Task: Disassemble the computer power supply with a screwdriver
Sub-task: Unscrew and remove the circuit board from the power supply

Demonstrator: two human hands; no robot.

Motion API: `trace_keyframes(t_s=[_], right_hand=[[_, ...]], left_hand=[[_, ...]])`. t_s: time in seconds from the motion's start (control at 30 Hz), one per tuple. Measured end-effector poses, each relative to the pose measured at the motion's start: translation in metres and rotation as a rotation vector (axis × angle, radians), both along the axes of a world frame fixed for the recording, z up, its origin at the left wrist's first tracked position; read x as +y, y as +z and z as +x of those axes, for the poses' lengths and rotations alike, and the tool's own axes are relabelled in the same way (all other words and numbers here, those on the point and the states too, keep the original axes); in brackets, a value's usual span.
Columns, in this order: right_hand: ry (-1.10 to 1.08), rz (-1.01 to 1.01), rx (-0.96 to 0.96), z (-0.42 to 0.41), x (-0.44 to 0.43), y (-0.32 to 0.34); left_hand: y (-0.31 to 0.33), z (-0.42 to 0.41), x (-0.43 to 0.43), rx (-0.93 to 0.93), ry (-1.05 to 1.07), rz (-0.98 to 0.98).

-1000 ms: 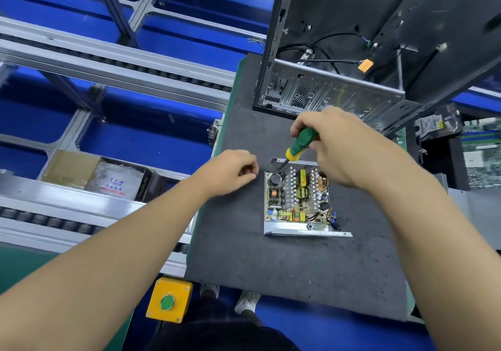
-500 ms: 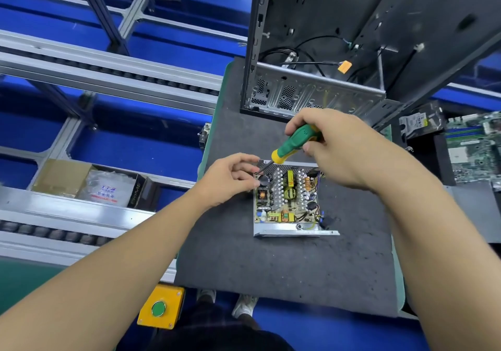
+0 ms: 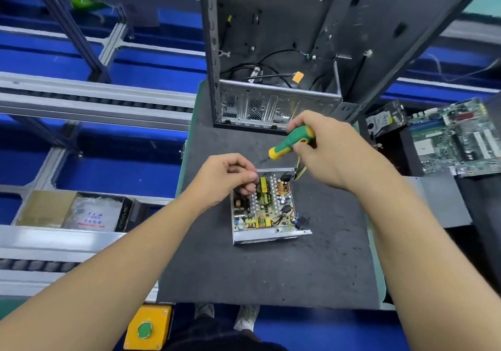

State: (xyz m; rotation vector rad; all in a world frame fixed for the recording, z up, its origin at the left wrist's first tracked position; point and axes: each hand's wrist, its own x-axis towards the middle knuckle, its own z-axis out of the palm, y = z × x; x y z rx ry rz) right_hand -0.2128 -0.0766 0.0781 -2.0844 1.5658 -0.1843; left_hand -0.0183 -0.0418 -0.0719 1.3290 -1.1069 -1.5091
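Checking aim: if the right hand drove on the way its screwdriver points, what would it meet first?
Along the screwdriver, probably the left hand at the power supply's far corner; depth unclear.

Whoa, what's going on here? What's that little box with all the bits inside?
Someone is taking apart a computer power supply that lies on a dark mat. Its lid is off, so the circuit board shows. The right hand grips a green and yellow screwdriver, its tip in the air just above the box's far edge. The left hand curls its fingers down at the far left corner; whether they pinch something is unclear. An opened computer case stands behind.
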Motion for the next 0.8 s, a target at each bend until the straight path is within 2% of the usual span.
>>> trace_keyframes(t_s=[0.23,0.4,0.57,0.67,0.8], right_hand=[[-0.443,-0.136,-0.085,-0.102,0.011,0.013],[-0.603,-0.215,0.009,-0.178,0.029,0.014],[-0.659,-0.175,0.026,-0.224,0.042,0.01],[-0.674,-0.158,0.03,-0.24,0.047,0.006],[-0.694,-0.159,0.029,-0.25,0.054,0.001]], left_hand=[[0.009,-0.152,-0.023,-0.022,-0.327,0.142],[-0.015,-0.261,-0.017,-0.261,-0.582,0.207],[-0.026,-0.329,-0.008,-0.372,-0.552,0.17],[-0.031,-0.353,-0.007,-0.324,-0.527,0.296],[-0.029,-0.358,-0.01,-0.38,-0.588,0.339]])
